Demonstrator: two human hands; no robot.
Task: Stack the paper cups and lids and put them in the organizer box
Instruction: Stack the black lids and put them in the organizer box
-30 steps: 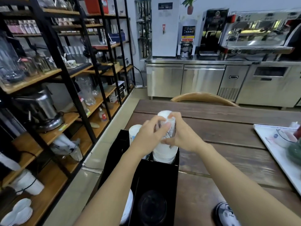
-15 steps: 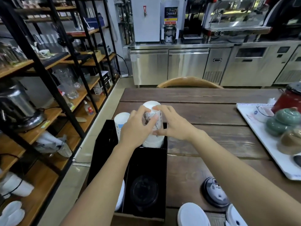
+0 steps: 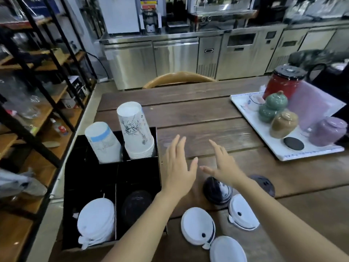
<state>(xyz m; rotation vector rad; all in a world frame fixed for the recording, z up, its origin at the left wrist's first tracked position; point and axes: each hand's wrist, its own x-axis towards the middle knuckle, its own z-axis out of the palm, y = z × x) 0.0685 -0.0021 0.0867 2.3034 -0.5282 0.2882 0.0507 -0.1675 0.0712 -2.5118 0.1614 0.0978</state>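
Note:
A black organizer box (image 3: 137,167) sits at the table's left edge. Its far right compartment holds an upside-down stack of printed paper cups (image 3: 135,132); the far left one holds a blue-banded cup stack (image 3: 102,142). White lids (image 3: 96,222) fill the near left compartment, black lids (image 3: 137,205) the near right. On the table lie a black lid (image 3: 215,191), another black lid (image 3: 264,184) and three white lids (image 3: 197,225). My left hand (image 3: 179,167) and my right hand (image 3: 222,165) hover open above the table, holding nothing, right of the box.
A white tray (image 3: 283,156) at the right carries a red jar (image 3: 285,82), small lidded ceramic pots and a black coaster. A wooden chair back (image 3: 179,78) stands beyond the table. Black metal shelving with glassware lines the left; steel counters run along the back.
Both hands have let go of the printed cup stack, which now stands in the box, and have moved right and toward me over the table. The view has tilted down.

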